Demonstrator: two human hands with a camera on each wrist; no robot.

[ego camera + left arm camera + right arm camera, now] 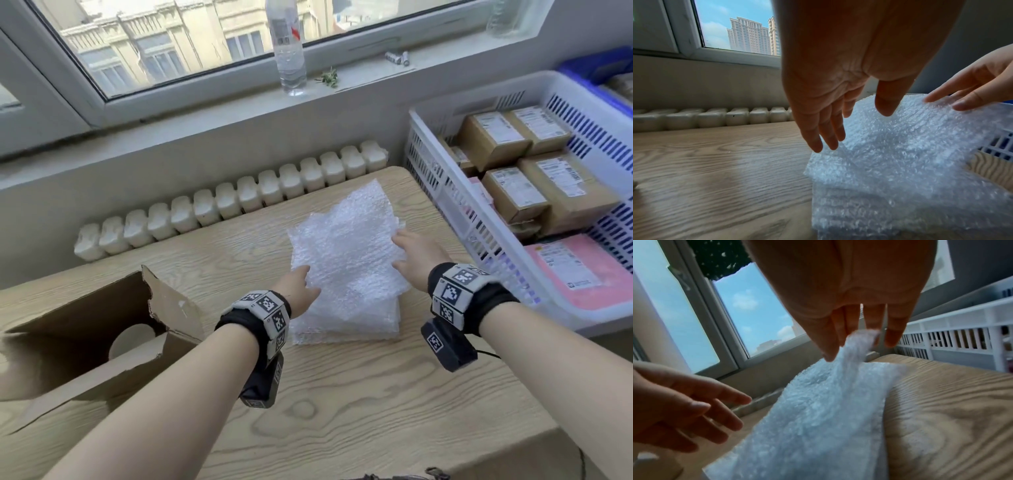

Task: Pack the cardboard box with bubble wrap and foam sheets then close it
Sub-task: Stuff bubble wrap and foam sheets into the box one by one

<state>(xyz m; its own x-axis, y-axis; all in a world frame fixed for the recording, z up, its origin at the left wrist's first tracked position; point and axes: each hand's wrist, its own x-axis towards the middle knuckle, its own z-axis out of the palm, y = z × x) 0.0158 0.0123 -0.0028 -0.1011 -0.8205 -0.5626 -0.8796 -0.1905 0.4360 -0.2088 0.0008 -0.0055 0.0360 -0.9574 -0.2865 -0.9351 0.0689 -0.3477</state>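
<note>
A stack of bubble wrap sheets (346,270) lies in the middle of the wooden table (359,404). My right hand (407,250) pinches the right edge of the top bubble wrap sheet (818,402), which rises off the stack between thumb and fingers (855,340). My left hand (301,284) hovers open at the sheet's left edge, its fingers (828,138) straight and holding nothing. The open cardboard box (85,342) stands at the table's left, a torn flap up and a round hole in one panel. No foam sheets can be told apart from the bubble wrap.
A white slatted basket (455,212) full of labelled parcels and pink mailers stands at the right of the table, with a blue crate (596,65) behind it. A radiator (239,202) runs along the far edge. A water bottle (289,51) stands on the window sill.
</note>
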